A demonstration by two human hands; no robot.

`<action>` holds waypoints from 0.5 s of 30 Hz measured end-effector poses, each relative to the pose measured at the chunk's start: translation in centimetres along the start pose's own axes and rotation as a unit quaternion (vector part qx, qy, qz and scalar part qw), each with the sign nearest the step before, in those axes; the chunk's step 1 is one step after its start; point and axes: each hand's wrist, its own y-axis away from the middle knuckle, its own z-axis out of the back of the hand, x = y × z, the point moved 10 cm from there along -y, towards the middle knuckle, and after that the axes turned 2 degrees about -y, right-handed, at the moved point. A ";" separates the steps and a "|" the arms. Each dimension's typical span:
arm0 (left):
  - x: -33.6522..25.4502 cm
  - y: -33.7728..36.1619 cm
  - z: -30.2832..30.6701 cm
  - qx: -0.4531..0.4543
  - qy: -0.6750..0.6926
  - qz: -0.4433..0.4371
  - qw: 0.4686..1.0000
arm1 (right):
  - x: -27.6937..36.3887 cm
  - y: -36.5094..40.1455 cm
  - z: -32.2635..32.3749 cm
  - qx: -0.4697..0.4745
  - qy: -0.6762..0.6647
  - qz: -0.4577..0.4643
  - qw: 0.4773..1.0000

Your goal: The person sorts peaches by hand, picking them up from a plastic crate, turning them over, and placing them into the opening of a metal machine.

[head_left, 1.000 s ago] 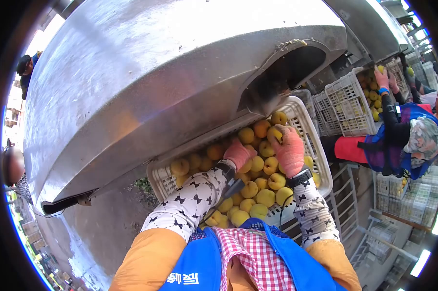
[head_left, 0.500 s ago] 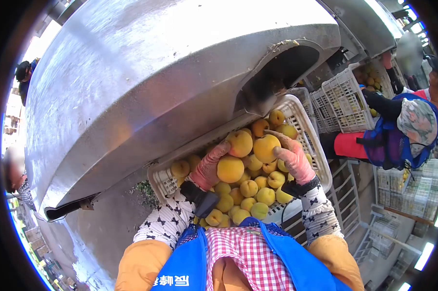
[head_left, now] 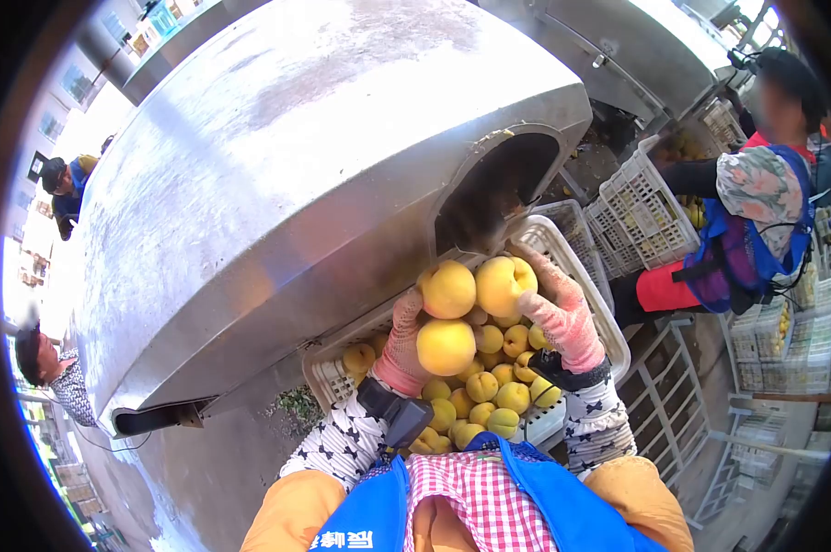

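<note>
My left hand (head_left: 402, 342), in a pink glove, is closed around two yellow peaches, an upper peach (head_left: 447, 289) and a lower peach (head_left: 446, 348). On the other side, my gloved right hand (head_left: 562, 308) grips another yellow peach (head_left: 500, 287); a second fruit partly shows behind it. Both hands are raised above a white plastic crate (head_left: 608, 327), close together, so the held fruit nearly touches. Below them lie many loose peaches (head_left: 482, 386) in the crate. The undersides of the held peaches and some fingers are hidden.
A big metal housing (head_left: 277, 184) with a dark opening (head_left: 503, 184) stands just beyond the crate. At right, a co-worker (head_left: 756, 221) is beside stacked white crates (head_left: 650, 207). A metal rack (head_left: 668, 396) is nearby. Two other people are at far left.
Both hands have lifted the peaches up from the pile, toward the metal housing. My view has shifted, and the co-worker at right appears more upright.
</note>
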 end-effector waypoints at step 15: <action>-1.7 1.4 2.0 -0.113 -0.126 -0.035 0.985 | 1.1 -8.9 0.7 -0.118 0.490 0.230 0.832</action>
